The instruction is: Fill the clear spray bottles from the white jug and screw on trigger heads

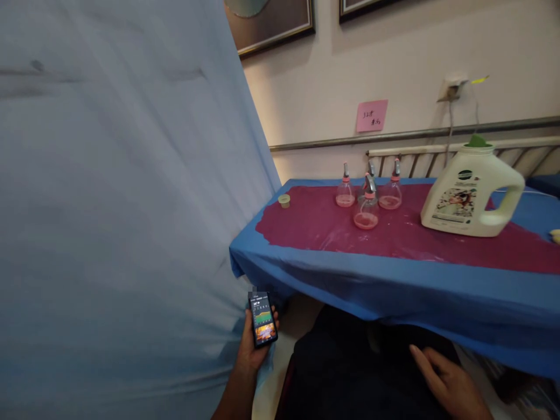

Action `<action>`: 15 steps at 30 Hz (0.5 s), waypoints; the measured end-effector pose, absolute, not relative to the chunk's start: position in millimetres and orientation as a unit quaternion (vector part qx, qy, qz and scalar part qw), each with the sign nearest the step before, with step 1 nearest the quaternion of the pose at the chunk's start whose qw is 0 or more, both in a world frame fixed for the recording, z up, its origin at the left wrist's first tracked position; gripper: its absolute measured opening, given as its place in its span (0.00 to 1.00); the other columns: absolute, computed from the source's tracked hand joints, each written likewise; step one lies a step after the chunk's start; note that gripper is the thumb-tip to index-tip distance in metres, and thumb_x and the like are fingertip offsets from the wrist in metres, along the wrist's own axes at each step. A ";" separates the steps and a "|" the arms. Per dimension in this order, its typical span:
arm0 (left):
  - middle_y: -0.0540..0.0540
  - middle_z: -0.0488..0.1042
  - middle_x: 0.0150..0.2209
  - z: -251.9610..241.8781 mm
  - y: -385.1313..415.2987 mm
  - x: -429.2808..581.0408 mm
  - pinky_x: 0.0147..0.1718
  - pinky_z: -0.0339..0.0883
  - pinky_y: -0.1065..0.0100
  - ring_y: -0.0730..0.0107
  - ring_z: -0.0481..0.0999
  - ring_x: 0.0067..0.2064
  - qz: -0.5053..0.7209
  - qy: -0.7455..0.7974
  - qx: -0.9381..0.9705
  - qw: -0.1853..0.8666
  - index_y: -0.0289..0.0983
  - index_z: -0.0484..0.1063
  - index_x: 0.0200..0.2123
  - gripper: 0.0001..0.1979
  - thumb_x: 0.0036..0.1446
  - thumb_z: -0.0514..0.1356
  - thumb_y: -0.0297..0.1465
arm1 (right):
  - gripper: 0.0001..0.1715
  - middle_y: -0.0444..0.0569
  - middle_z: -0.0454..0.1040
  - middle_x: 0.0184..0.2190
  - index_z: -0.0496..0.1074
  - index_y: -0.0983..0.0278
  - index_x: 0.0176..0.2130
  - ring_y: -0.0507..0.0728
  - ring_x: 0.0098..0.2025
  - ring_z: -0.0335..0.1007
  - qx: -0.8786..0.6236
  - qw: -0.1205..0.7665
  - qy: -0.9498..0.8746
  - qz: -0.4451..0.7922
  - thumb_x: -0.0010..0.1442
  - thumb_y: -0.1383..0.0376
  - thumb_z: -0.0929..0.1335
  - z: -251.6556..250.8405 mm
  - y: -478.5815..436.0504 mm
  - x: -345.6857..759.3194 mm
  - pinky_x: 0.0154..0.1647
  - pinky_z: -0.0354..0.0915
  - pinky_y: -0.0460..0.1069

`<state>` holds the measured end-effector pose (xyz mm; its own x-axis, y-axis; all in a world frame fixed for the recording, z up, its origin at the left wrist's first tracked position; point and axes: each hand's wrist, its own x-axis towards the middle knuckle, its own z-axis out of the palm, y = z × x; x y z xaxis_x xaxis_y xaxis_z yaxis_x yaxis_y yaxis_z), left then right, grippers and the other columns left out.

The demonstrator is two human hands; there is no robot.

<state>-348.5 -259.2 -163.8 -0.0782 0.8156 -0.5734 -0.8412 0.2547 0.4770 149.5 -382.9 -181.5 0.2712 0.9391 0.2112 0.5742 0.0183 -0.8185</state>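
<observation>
My left hand (pixel 251 344) is closed around a smartphone (pixel 263 319), below the table's left corner. The phone is upright with its lit screen facing me, showing a green and orange graph above a bright picture. My right hand (pixel 450 379) rests over my dark-clothed lap near the lower right. Its thumb and forefinger are loosely stretched and apart, nothing shows in it, and the other fingers are partly hidden.
Several clear spray bottles (pixel 366 217) with pink liquid stand on a maroon cover over the blue tablecloth (pixel 315 265). A large cream jug (pixel 457 204) is at right, a small cup (pixel 284 201) at left. A pale blue curtain (pixel 131 204) hangs along my left.
</observation>
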 end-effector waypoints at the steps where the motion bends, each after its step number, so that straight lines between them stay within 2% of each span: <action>1: 0.32 0.92 0.52 -164.6 -260.1 -348.7 0.45 0.91 0.53 0.46 0.95 0.44 0.608 0.405 -0.014 0.682 0.37 0.64 0.84 0.33 0.85 0.57 0.44 | 0.41 0.46 0.72 0.19 0.72 0.54 0.22 0.63 0.19 0.72 -0.668 0.434 -0.568 0.207 0.72 0.30 0.66 -179.9 -383.2 149.5 0.22 0.69 0.54; 9: 0.29 0.91 0.54 -174.9 -262.4 -348.0 0.44 0.91 0.50 0.43 0.95 0.46 0.602 0.369 0.006 0.708 0.35 0.64 0.83 0.32 0.86 0.56 0.45 | 0.47 0.45 0.68 0.17 0.68 0.56 0.22 0.59 0.19 0.66 -0.667 0.428 -0.580 0.189 0.72 0.24 0.63 -166.1 -384.7 148.0 0.21 0.66 0.51; 15: 0.29 0.91 0.53 -178.8 -249.4 -345.0 0.47 0.91 0.48 0.43 0.96 0.47 0.598 0.342 0.015 0.724 0.35 0.71 0.78 0.29 0.87 0.52 0.46 | 0.49 0.45 0.69 0.20 0.69 0.57 0.23 0.57 0.22 0.69 -0.688 0.379 -0.582 0.212 0.72 0.22 0.62 -170.4 -380.7 148.3 0.26 0.67 0.49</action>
